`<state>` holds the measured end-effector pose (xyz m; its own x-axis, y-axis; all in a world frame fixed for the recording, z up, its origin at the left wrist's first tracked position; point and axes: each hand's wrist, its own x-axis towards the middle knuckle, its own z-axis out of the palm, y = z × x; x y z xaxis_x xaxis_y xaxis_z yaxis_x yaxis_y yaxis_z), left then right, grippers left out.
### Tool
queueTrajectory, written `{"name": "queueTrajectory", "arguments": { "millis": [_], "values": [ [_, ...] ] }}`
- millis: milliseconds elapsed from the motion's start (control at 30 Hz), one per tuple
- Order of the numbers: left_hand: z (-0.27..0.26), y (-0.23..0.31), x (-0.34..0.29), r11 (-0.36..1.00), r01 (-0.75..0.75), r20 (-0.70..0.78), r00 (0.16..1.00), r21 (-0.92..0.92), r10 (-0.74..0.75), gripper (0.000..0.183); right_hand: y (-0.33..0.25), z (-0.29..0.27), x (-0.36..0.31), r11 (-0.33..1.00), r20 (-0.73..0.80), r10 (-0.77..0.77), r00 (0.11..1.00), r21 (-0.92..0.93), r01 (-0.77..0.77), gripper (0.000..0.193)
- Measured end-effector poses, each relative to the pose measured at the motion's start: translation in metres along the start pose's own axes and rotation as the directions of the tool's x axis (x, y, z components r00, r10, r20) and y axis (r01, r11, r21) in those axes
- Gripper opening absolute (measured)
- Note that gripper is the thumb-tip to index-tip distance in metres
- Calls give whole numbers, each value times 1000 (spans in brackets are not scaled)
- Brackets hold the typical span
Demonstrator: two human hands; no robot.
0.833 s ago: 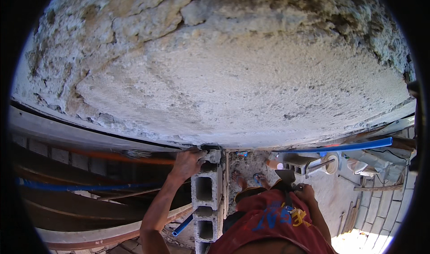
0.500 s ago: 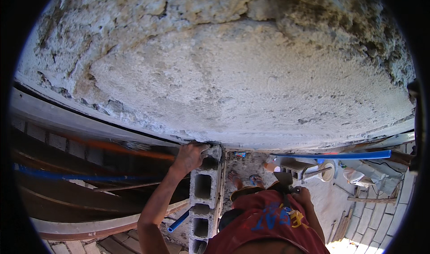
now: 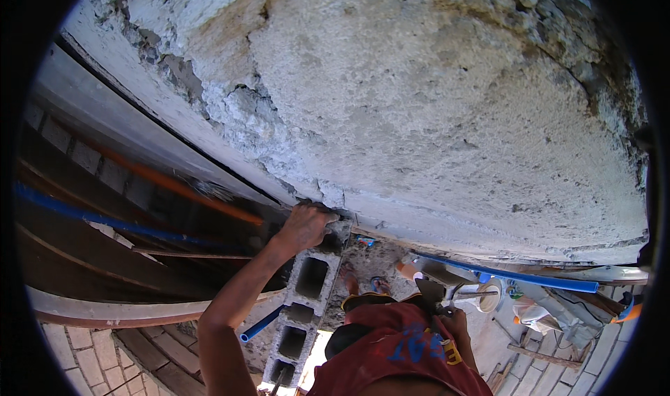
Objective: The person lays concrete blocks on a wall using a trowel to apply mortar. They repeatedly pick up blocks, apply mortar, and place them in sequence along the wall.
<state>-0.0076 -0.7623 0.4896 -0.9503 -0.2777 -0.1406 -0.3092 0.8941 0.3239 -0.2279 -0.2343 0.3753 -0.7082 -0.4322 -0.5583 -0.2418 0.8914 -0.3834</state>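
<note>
A row of grey hollow concrete blocks (image 3: 311, 277) runs from the rough plastered wall (image 3: 391, 117) back toward my body, cavities facing up. My left hand (image 3: 307, 227) is closed on the end block where it meets the wall, its fingers curled over the top edge. Low at my right side, my right hand (image 3: 455, 323) is wrapped round the handle of a trowel (image 3: 430, 290), whose flat grey blade points toward the wall. The left fingertips are partly hidden at the joint between block and wall.
A blue pipe (image 3: 516, 274) lies along the wall's foot at right, near a white bucket (image 3: 490, 295). Another blue pipe (image 3: 262, 323) pokes out beside the blocks. Left of them are boards, an orange bar (image 3: 188, 187) and a curved pale edge (image 3: 139, 316).
The view has tilted, so wall and blocks now slant. My left hand stays on the end block; my right hand still holds the trowel low at my side.
</note>
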Motion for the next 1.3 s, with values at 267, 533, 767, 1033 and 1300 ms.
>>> {"name": "queueTrajectory", "arguments": {
  "millis": [267,533,767,1033,1300],
  "values": [
    [1,7,0,997,-44,-130,991,-67,35,44,10,2,6,997,16,-34,999,-67,35,45],
    [-11,7,-2,996,62,24,998,-63,-61,37,3,2,10,995,28,-17,999,-93,20,43],
    [-7,2,-4,993,-50,-115,993,-107,37,39,-2,4,6,997,29,-17,999,-68,19,44],
    [-13,4,-4,986,-67,-167,985,-154,41,38,-7,5,3,996,46,52,998,-75,-48,43],
    [-6,9,-3,995,-100,-81,992,2,100,37,-10,4,8,998,31,-6,999,-62,8,41]
  ]
}}
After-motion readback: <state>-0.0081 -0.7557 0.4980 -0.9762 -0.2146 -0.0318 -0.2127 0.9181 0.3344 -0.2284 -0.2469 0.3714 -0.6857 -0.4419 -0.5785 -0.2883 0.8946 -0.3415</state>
